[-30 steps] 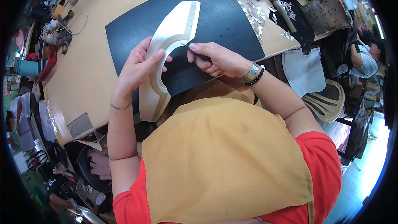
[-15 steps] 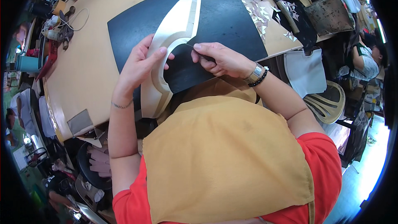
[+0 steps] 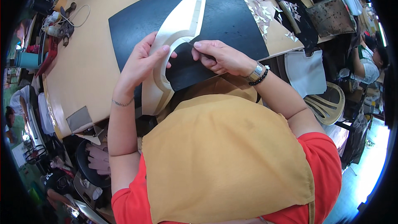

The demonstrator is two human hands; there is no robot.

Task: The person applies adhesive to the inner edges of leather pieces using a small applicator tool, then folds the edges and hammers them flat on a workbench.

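Observation:
My left hand (image 3: 141, 64) is closed on a curved, cream-white flat piece (image 3: 176, 23), apparently leather or similar sheet, with its thumb on top and fingers beneath. The piece is tilted over a black board (image 3: 232, 12), its lower end close to my apron. A paler strip runs along its right edge, and a deep notch curves in on that side. My right hand (image 3: 226, 58) pinches a slim dark tool (image 3: 211, 57) whose thin tip meets the upper edge of the notch. Its exact kind is hard to make out.
White triangular scraps (image 3: 259, 14) lie right of the board, near a hammer (image 3: 288, 14) on black cloth and a worn metal box (image 3: 332, 15). At the table's left are tools with a white cord (image 3: 78, 23) and a red tray (image 3: 50, 56). A chair (image 3: 327, 103) stands right.
The cream-white piece has shifted slightly up and right with my left hand. My right hand keeps nearly the same place, the tool's tip still at the notch edge.

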